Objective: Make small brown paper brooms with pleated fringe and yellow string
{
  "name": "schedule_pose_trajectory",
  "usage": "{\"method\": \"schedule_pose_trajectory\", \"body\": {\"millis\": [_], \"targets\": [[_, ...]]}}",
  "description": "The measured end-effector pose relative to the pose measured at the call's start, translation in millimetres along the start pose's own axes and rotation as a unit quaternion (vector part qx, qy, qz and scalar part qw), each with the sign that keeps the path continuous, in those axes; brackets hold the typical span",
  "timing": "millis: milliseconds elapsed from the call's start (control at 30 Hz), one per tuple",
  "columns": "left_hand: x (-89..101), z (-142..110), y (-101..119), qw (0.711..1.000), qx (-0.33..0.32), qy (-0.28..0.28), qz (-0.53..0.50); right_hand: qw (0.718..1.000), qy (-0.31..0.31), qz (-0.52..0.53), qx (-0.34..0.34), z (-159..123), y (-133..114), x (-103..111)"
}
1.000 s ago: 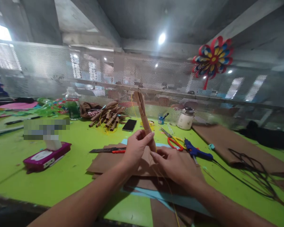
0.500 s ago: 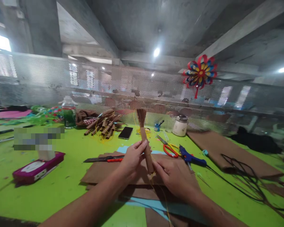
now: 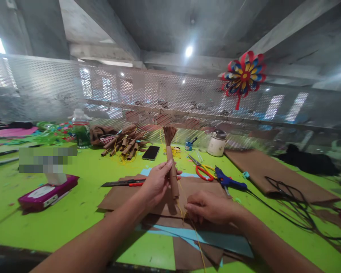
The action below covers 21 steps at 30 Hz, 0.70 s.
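Observation:
My left hand point(image 3: 157, 181) is closed round a rolled brown paper tube point(image 3: 172, 170) held upright, its fringed top fanned out. My right hand point(image 3: 208, 207) sits lower, just right of the tube's bottom end, fingers pinched on a thin yellow string point(image 3: 193, 231) that runs from the tube down toward me. Both hands hover over a stack of brown paper sheets point(image 3: 125, 197) and a light blue sheet point(image 3: 216, 239) on the green table point(image 3: 82, 212).
Behind lie red-handled scissors point(image 3: 203, 172), a blue glue gun point(image 3: 229, 182) with black cord, a utility knife point(image 3: 123, 184), a phone point(image 3: 150, 152), a pile of finished brown rolls point(image 3: 125, 142), a white jar point(image 3: 216, 143) and a magenta wipes box point(image 3: 47, 191). A paper pinwheel point(image 3: 243, 76) hangs on the mesh screen.
The tube went from tilted to upright and its fringed top spread. My right hand left the tube's base and dropped down to the right, drawing the yellow string.

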State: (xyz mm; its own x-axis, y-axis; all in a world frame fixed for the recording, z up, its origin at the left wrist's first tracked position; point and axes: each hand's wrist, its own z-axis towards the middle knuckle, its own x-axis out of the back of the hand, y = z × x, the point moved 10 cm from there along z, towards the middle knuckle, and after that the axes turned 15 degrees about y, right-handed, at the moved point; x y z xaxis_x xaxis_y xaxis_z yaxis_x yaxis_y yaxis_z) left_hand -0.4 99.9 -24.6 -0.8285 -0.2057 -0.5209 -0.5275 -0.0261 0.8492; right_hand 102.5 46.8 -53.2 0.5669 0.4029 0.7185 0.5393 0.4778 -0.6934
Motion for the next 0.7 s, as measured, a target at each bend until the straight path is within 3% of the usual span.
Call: {"method": "schedule_pose_trajectory", "body": {"millis": [33,100,200,267,333,400,567,700], "targets": [[-0.6,0.4,-0.2,1.000,0.001,-0.005,-0.002,1.000,-0.009,-0.014,0.000,-1.5,0.8,0.7],[-2.2,0.6,-0.8,1.000,0.006,-0.019,-0.001,0.996,0.029,-0.087,0.021,-1.2,0.4,14.5],[-5.2,-1.0,-0.5,0.999,0.012,-0.038,0.013,0.963,0.172,-0.201,0.053,1.3,-2.9,56.3],[-6.8,-3.6,1.3,0.999,0.011,-0.042,0.029,0.936,0.286,-0.197,0.051,-0.6,-2.5,89.0],[-9.2,-7.5,1.9,0.998,0.011,-0.046,0.043,0.908,0.388,-0.152,0.051,-6.0,-0.6,116.4],[-12.5,-12.1,-0.7,0.997,0.019,-0.056,0.056,0.895,0.435,-0.090,0.053,-8.8,2.5,128.9],[-22.9,-21.7,-17.7,0.987,0.044,-0.118,0.099,0.893,0.438,0.100,0.028,-5.3,11.2,126.3],[-29.9,-29.1,-28.7,0.975,0.045,-0.167,0.138,0.832,0.458,0.313,-0.012,-7.3,25.1,130.1]]}}
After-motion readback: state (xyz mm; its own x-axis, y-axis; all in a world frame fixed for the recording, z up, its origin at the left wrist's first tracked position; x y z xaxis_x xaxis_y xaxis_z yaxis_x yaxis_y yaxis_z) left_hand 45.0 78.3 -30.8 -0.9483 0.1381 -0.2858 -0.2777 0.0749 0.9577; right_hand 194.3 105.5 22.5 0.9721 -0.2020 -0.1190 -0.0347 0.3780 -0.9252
